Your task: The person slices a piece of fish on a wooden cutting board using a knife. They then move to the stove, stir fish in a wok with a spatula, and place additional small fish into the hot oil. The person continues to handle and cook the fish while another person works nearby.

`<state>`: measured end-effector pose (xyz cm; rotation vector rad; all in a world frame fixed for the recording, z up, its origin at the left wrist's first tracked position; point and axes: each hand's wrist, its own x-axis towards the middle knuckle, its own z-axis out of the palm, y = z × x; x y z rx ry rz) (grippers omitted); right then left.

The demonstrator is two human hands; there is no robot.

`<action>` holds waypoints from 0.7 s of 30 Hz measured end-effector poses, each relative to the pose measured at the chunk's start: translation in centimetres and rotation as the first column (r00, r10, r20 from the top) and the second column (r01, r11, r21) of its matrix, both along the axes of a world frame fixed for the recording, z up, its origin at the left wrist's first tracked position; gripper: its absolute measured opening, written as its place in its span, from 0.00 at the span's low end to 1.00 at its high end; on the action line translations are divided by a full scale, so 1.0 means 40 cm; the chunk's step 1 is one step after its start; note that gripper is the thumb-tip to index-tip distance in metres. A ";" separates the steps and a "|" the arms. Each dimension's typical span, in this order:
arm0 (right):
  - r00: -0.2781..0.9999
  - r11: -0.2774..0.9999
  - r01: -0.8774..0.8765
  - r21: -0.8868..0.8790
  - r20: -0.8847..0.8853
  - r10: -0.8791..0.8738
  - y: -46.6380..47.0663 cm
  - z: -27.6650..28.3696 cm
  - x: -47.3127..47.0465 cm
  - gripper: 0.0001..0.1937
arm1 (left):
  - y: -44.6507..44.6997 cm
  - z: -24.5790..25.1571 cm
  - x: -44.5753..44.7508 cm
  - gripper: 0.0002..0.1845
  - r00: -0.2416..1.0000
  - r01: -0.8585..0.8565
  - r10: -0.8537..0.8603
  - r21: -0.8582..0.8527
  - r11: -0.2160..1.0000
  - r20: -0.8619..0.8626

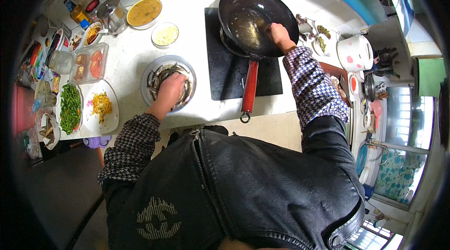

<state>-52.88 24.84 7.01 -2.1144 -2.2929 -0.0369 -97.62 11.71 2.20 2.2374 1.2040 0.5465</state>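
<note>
My left hand (171, 90) reaches into a white bowl (144, 84) of small dark fish (157, 73); its fingertips are among the fish, and whether they grip one is hidden. Above the right side of a black wok (235, 7) my right hand (279, 35) points inward with its fingers bent. The fingertips are hard to make out, so I cannot tell if they hold anything. Oil and a pale, fish-like shape (254, 30) lie in the wok's bottom. The wok rests on a black induction cooktop (219, 74), its red handle (249, 86) towards me.
Left of the fish stand a plate of green peppers (70, 109), a plate of yellow pieces (102, 107) and a plastic box (89, 63). Behind are a bowl of chopped garlic (165, 35), a bowl of yellow liquid (144, 11) and a metal pitcher (112, 14). A white rice cooker (355, 53) stands right.
</note>
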 end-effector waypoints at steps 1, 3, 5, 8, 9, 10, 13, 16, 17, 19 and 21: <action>1.000 1.000 -0.023 -0.006 0.016 0.023 -0.019 0.026 0.000 0.10 | 0.002 0.009 -0.001 0.11 0.998 -0.015 0.015 -0.009 1.000 0.061; 0.998 0.998 -0.036 -0.042 0.047 0.038 -0.063 0.112 -0.015 0.11 | 0.010 0.036 -0.002 0.11 0.989 -0.086 0.094 -0.076 0.993 0.118; 0.993 0.997 -0.027 0.076 -0.114 0.035 -0.127 0.215 -0.068 0.11 | 0.022 0.076 0.002 0.11 0.945 -0.098 0.181 -0.293 0.951 0.272; 0.940 0.991 -0.093 0.095 -0.321 0.119 -0.244 0.307 -0.232 0.10 | 0.032 0.148 0.030 0.11 0.715 0.129 0.424 -0.701 0.702 0.556; 0.883 0.981 -0.190 0.037 -0.431 0.187 -0.278 0.311 -0.301 0.12 | 0.029 0.172 0.041 0.11 0.711 0.208 0.363 -0.674 0.709 0.602; 0.772 0.948 -0.317 0.023 -0.575 0.272 -0.320 0.307 -0.366 0.15 | 0.027 0.195 0.051 0.10 0.702 0.280 0.325 -0.665 0.693 0.634; 0.586 0.896 -0.437 -0.076 -0.780 0.219 -0.386 0.288 -0.526 0.18 | 0.015 0.252 0.078 0.09 0.648 0.392 0.269 -0.615 0.684 0.712; 0.406 0.928 -0.238 -0.286 -0.897 -0.172 -0.429 0.287 -0.585 0.11 | 0.003 0.281 0.096 0.08 0.586 0.423 0.261 -0.564 0.709 0.767; 0.401 0.927 -0.234 -0.294 -0.898 -0.184 -0.437 0.290 -0.589 0.10 | -0.002 0.283 0.100 0.08 0.586 0.399 0.288 -0.580 0.710 0.757; 0.405 0.928 -0.184 -0.324 -0.885 -0.229 -0.449 0.300 -0.584 0.09 | -0.014 0.278 0.111 0.11 0.568 0.421 0.309 -0.592 0.688 0.763; 0.372 0.913 -0.154 -0.378 -0.878 -0.301 -0.449 0.306 -0.569 0.08 | -0.030 0.264 0.118 0.12 0.531 0.446 0.320 -0.580 0.682 0.785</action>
